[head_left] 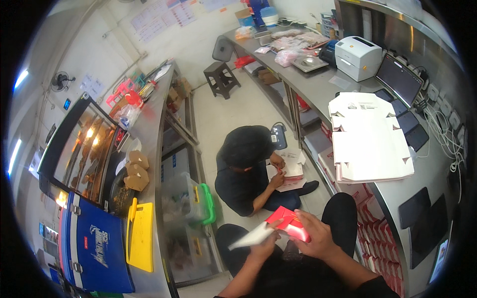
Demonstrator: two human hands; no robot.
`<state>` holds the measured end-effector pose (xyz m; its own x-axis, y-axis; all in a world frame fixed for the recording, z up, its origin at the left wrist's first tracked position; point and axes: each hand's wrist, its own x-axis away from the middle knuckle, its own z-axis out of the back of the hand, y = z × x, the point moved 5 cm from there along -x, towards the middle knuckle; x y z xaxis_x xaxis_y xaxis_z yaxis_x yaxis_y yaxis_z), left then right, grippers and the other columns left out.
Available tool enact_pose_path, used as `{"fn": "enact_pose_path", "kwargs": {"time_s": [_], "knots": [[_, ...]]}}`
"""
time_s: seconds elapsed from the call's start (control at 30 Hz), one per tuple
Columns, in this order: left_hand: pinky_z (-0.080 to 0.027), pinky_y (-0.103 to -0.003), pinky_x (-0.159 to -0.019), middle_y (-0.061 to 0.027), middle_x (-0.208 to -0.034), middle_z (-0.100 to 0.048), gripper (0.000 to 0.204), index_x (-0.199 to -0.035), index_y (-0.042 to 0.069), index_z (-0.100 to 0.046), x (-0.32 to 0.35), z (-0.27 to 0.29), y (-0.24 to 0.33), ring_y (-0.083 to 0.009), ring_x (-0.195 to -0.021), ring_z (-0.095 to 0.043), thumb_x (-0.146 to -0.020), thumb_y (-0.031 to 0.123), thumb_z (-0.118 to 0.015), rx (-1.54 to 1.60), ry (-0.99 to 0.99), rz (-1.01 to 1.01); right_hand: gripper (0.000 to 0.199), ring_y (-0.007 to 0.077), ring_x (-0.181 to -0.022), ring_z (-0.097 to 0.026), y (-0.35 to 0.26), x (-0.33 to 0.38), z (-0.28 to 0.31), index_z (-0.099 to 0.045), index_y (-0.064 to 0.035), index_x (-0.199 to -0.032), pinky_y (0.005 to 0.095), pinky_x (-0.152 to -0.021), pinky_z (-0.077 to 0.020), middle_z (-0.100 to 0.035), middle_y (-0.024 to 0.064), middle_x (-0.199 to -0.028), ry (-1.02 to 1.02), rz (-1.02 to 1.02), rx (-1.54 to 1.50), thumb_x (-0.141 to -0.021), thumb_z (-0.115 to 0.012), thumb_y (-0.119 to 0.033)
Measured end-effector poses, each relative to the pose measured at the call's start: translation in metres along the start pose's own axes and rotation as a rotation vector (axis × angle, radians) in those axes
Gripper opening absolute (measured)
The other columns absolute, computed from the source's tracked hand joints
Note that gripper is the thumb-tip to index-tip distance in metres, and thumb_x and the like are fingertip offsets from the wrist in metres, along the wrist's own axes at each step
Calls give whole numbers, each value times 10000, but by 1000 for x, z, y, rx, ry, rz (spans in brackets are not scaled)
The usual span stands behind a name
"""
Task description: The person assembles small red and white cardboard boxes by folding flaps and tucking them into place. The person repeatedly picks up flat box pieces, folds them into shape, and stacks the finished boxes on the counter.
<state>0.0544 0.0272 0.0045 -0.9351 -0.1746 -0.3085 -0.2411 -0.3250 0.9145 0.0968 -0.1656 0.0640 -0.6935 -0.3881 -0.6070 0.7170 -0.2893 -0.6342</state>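
Above my lap, both hands grip a small red-and-white paper carton. Its glossy red part lies between the two hands, and a white flap sticks out past the left one. My left hand is closed around the carton near that flap, slightly blurred. The fingers of my right hand press on the red side from the right. Just ahead, a crouching person in black handles a white carton with red edges close to the floor.
To the right, a stack of flat white carton blanks lies on the steel counter, near a label printer and tablets. Red-and-white cartons fill the shelf below. At left stand a yellow cutting board, a blue cooler box and a lit display warmer.
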Motion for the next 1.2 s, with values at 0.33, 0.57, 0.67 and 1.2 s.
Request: {"fn": "enact_pose_path", "kwargs": {"time_s": [0.33, 0.57, 0.67, 1.2], "knots": [[-507, -280, -625, -79, -930, -726, 260, -1276, 77, -746, 4, 14, 21, -131, -662, -607, -1058, 113, -608, -37, -28, 126, 692, 339, -1226, -657, 18, -27, 18, -551, 0, -1449, 400, -986, -554, -606, 212, -1401, 72, -267, -480, -842, -845, -152], [-522, -285, -688, -100, -904, -721, 309, -1354, 71, -701, -5, 6, 24, -167, -724, -646, -1068, 132, -603, -199, 68, 126, 602, 261, -1166, -677, 3, -38, 0, -610, 7, -1381, 348, -978, -541, -646, 182, -1340, 75, -216, -317, -841, -842, -125], [-554, -291, -744, -113, -956, -748, 476, -1503, 57, -561, -2, -2, 34, -204, -814, -703, -1039, 131, -637, -161, 33, -14, 480, 189, -1115, -684, 41, -27, -12, -632, 7, -1357, 321, -925, -551, -680, 132, -1299, 138, -522, -609, -915, -784, -101], [-527, -339, -798, -82, -962, -754, 208, -1116, -5, -737, 61, -5, -37, -142, -899, -685, -1028, 176, -686, -37, -836, 498, 397, 340, -1374, -513, 153, 74, -100, -713, -43, -1252, 429, -1070, -491, -503, 221, -1531, -578, -818, -647, -1100, -505, -345]]}}
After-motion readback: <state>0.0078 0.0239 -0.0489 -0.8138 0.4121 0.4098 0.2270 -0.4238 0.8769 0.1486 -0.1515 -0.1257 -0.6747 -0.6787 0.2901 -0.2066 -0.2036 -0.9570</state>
